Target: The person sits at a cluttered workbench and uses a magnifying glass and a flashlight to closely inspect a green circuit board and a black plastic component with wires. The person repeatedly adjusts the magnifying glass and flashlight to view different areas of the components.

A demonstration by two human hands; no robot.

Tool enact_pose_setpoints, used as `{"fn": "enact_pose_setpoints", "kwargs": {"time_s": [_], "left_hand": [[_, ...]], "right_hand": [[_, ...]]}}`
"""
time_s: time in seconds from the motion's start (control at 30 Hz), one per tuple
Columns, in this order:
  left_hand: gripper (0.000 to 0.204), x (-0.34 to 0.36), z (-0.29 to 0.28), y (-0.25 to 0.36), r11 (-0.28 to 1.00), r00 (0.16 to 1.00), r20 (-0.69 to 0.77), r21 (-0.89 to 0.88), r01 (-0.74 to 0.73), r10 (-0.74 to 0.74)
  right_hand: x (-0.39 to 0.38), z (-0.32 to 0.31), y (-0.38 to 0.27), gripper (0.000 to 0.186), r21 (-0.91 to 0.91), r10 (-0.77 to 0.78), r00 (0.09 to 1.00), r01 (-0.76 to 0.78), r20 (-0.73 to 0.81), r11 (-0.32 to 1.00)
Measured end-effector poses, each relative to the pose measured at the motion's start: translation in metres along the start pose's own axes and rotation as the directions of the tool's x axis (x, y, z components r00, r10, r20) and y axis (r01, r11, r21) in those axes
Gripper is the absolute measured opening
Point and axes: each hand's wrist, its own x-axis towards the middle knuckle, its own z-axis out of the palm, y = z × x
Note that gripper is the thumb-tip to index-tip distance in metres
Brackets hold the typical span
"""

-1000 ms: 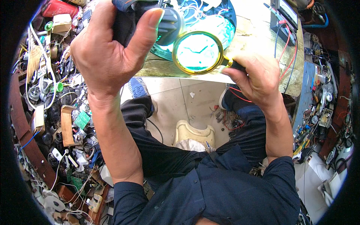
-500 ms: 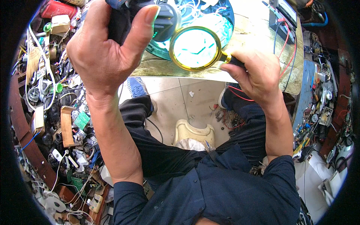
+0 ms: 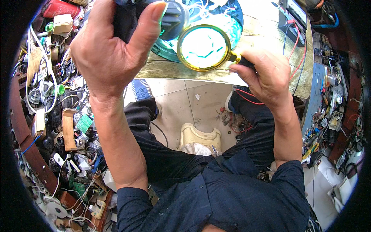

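At the upper left, my left hand [image 3: 110, 58] is wrapped round a dark device [image 3: 172, 21] with a grey ribbed head; its far end is cut off by the frame. My right hand [image 3: 266, 75] grips the short dark handle of a gold-rimmed magnifying glass [image 3: 181, 50], thumb and fingers closed on it. The lens lies over a round dark unit [image 3: 162, 52] with white wires and a brightly lit, greenish inside, much of it washed out by glare. Short dark marks show through the lens. The unit rests on a worn wooden bench [image 3: 259, 38].
A meter [image 3: 293, 13] with red and black leads stands at the bench's back right. Dense heaps of parts, cables and boards [image 3: 81, 123] fill the left side, more [image 3: 332, 108] the right. Below are my legs, a tiled floor [image 3: 174, 92] and a cream plastic stool [image 3: 197, 135].
The magnifying glass has risen slightly over the round unit, dipping left half a second ago and shifting back right. My left hand and its device have moved a little upward.
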Motion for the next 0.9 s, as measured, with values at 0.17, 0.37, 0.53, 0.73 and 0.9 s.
{"fn": "enact_pose_setpoints", "kwargs": {"time_s": [0.17,0.37,0.53,0.73,0.9], "left_hand": [[0.032,0.0,0.001,0.0,0.998,1.0,0.013,-0.063,0.017,-0.016],[0.032,0.001,0.005,0.002,0.996,1.0,0.004,-0.086,0.017,-0.017],[0.032,0.001,0.006,0.001,0.997,1.0,0.004,-0.074,-0.001,0.001],[0.031,0.003,0.009,0.002,0.995,1.0,-0.006,-0.094,-0.019,0.018],[0.031,0.002,0.011,0.002,0.994,1.0,-0.004,-0.106,-0.023,0.023]], "right_hand": [[0.001,0.001,-0.004,0.031,0.0,0.046,0.999,-0.046,-0.029,0.999],[-0.001,0.001,-0.003,0.031,-0.007,0.061,0.998,-0.061,-0.035,0.998],[0.0,0.0,-0.001,0.031,0.01,0.056,0.997,-0.056,-0.046,0.998],[-0.002,-0.002,-0.001,0.03,0.005,0.067,0.997,-0.067,-0.03,0.998],[-0.004,-0.004,-0.002,0.03,-0.006,0.075,0.997,-0.075,-0.013,0.997]]}}
